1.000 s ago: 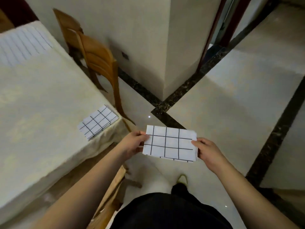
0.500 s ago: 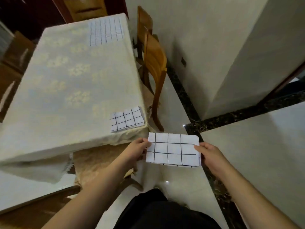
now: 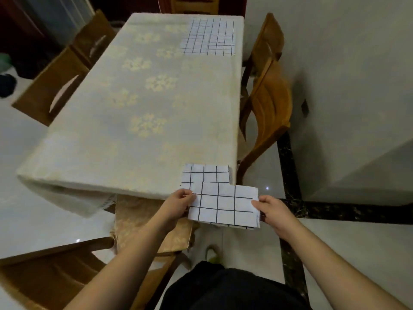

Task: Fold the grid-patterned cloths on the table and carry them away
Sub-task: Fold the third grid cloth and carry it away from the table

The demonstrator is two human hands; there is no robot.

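Folded grid cloth pinched between left hand and right hand fingers, above table corner.

Floral tablecloth over the table, wooden chairs along both sides, glossy tiled floor with dark border strips

Matt woven tablecloth, glossy tiled floor, smooth varnished wooden chairs.

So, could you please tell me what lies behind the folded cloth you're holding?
Behind the held cloth, another folded cloth lies on the table corner; its near edge is covered.
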